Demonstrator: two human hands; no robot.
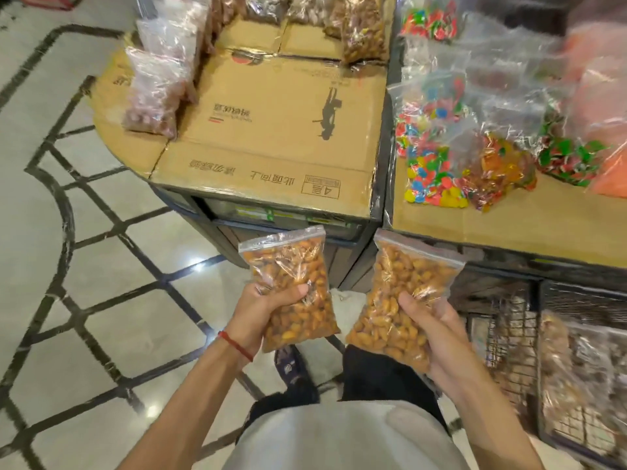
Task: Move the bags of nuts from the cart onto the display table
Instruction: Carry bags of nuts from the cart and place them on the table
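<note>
Midway: my left hand (268,312) grips one nut bag (288,266), right hand (441,337) a second bag (400,283); shelved bags (154,93) on far table (271,137), more in cart (505,334).

Cart (509,337), seemingly, right of table (271,130)

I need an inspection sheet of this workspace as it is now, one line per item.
Surface: display table covered with flat cardboard; other nut bags stand at its far edge.
Job's things: left bag and right bag of nuts, both held before the table; more bags in the wire cart.
Clutter: bags of coloured sweets on the neighbouring table.
Grippers: left hand grips the left bag; right hand grips the right bag.
Cables: nothing seen.
Surroundings: tiled floor with dark lines.
</note>
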